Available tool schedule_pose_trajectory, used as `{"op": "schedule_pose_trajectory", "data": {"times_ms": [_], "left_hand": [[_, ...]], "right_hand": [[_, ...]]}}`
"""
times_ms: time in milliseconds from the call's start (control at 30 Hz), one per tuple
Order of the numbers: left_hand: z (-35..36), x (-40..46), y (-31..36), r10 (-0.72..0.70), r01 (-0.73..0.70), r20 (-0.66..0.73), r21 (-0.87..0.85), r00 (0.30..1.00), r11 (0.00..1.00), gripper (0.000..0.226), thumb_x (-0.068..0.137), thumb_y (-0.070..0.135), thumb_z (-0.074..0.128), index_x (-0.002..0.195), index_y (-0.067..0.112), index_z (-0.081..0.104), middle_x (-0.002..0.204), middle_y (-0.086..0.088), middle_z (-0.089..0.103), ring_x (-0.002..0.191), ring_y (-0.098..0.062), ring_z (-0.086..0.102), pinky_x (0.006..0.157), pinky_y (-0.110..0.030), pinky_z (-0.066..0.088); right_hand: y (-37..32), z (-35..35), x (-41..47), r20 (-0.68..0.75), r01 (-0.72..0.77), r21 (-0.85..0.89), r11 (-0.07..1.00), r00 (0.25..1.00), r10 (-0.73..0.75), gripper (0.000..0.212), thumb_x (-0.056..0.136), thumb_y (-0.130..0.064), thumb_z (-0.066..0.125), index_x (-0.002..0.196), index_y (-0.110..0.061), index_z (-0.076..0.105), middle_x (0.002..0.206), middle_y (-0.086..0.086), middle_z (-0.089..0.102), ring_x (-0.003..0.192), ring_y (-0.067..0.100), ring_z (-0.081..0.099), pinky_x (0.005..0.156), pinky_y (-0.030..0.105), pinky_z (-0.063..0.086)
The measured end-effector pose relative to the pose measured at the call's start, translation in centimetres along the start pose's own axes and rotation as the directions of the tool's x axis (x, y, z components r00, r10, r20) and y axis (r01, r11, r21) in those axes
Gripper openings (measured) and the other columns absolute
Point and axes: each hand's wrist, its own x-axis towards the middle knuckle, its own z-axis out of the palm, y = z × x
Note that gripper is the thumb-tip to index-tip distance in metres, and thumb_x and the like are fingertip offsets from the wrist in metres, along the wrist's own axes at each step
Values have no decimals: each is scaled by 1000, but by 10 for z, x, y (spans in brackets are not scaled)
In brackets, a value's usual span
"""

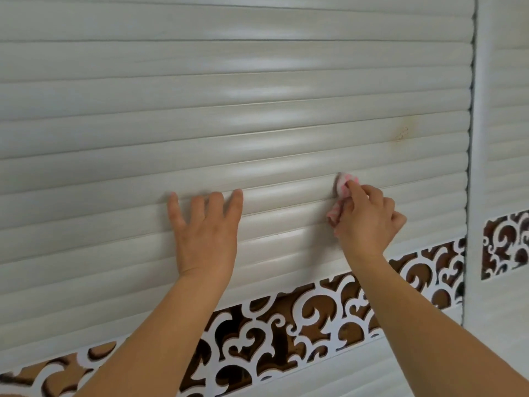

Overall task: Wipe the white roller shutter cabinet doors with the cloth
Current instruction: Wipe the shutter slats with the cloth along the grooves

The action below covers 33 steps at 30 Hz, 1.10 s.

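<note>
Right hand (365, 222): curled round a small pink and white cloth (342, 193), pushing it on the door.
Left hand (204, 230): flat, fingers spread, pressing the white shutter door (229, 110).
Slats: run long, side to side.
Brown stain (402, 131): up and a bit right of the cloth; right hand is nearer.
Writing: none to read.

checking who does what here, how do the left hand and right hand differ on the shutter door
The left hand lies flat with fingers straight and spread, holding nothing; the right hand has fingers curled round the pink cloth. The left hand sits nearer the door's middle; the right hand works closer to the yellowish stain. Both touch the white slatted door.
</note>
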Motion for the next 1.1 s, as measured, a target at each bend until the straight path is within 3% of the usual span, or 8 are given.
{"op": "schedule_pose_trajectory", "data": {"times_ms": [133,267,333,533,767,867,967,1100], "left_hand": [[1,2,3,-36,36,10,1,999,999,93,44,17,91,128,23,52,109,-11,52,101,-28,36,102,-62,7],[-13,5,16,-46,40,117,56,992,998,75,70,14,73,135,19,37,139,-9,29,127,-27,20,103,-67,-2],[-18,8,21,-30,19,148,76,988,997,69,81,8,59,140,16,24,148,-9,13,136,-27,10,103,-69,-5],[-21,13,33,-87,73,124,111,988,991,69,69,20,75,127,17,40,140,-9,32,132,-26,25,102,-68,-2],[-37,52,87,81,-80,8,-102,997,992,73,84,24,62,143,25,18,151,-5,16,141,-25,11,101,-67,-13],[-37,63,100,94,-91,38,-84,995,992,78,87,27,59,145,25,6,151,-5,10,141,-25,9,101,-68,-12],[-34,65,104,81,-79,63,-45,995,996,86,87,29,61,145,25,-2,150,-6,7,140,-25,9,102,-68,-10],[-36,67,107,74,-71,95,-31,993,997,84,89,30,58,146,26,-4,150,-7,6,140,-26,8,103,-67,-10]], "right_hand": [[-18,7,3,-72,86,59,995,994,-81,38,87,-14,60,122,-28,58,132,-2,54,113,27,43,83,33,19],[-24,8,-7,-90,445,23,895,893,-441,61,56,-6,81,113,-21,66,112,0,65,93,30,57,79,34,20],[-15,4,3,-82,548,-43,835,831,-550,55,61,-14,79,114,-23,66,113,-2,66,93,28,57,81,36,22],[2,3,23,-78,307,47,951,950,-302,47,70,-11,77,113,-27,66,115,-2,66,99,32,54,79,33,18],[8,0,26,-116,521,-32,853,846,-521,42,79,-30,45,116,-31,65,113,-8,65,97,22,48,82,36,22],[29,-3,41,-105,536,-56,843,836,-538,40,76,-24,59,116,-31,65,112,-7,66,97,24,53,84,37,21],[55,-10,58,-9,386,-80,919,922,-388,48,78,-18,72,123,-31,60,122,-4,63,106,30,53,86,36,19],[77,-12,78,22,96,-65,993,995,-94,47,89,-27,59,133,-36,47,137,-4,49,117,25,40,89,37,23]]}}
